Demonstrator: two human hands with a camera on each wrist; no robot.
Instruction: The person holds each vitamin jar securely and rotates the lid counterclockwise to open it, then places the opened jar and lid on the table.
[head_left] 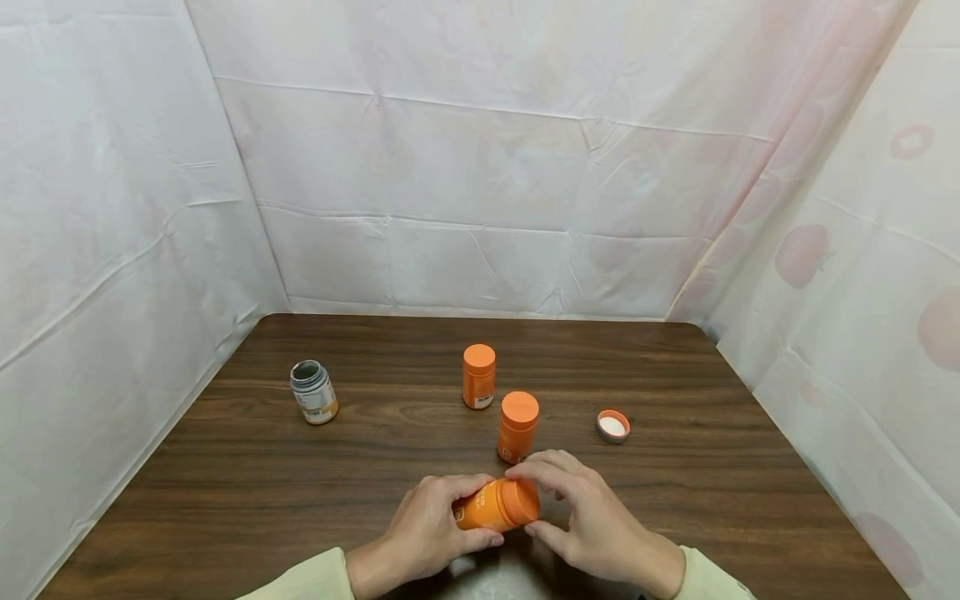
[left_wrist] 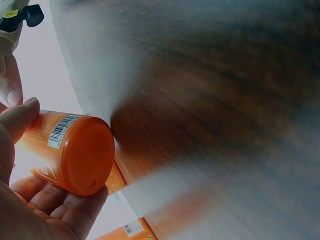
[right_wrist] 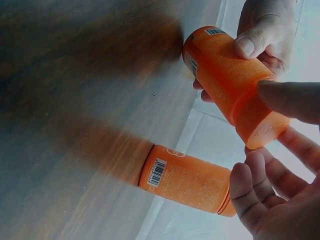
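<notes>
My left hand (head_left: 423, 527) grips an orange bottle (head_left: 483, 507) by its body, tilted with its lid pointing right. In the left wrist view the round base of this bottle (left_wrist: 89, 156) faces the camera, a barcode beside it. My right hand (head_left: 600, 527) has its thumb and fingertips around the orange lid (right_wrist: 257, 117), which sits on the bottle. Just beyond the hands stands a second orange bottle (head_left: 517, 427), upright with its lid on. It also shows in the right wrist view as an orange bottle (right_wrist: 187, 180) below the held one.
Farther back stands another lidded orange bottle (head_left: 478, 379). At the left is an uncapped grey-white jar (head_left: 317, 396) with a dark opening. A small lid (head_left: 613, 427) lies at the right, its white inside up. White sheets (head_left: 480, 167) enclose the wooden table (head_left: 375, 350).
</notes>
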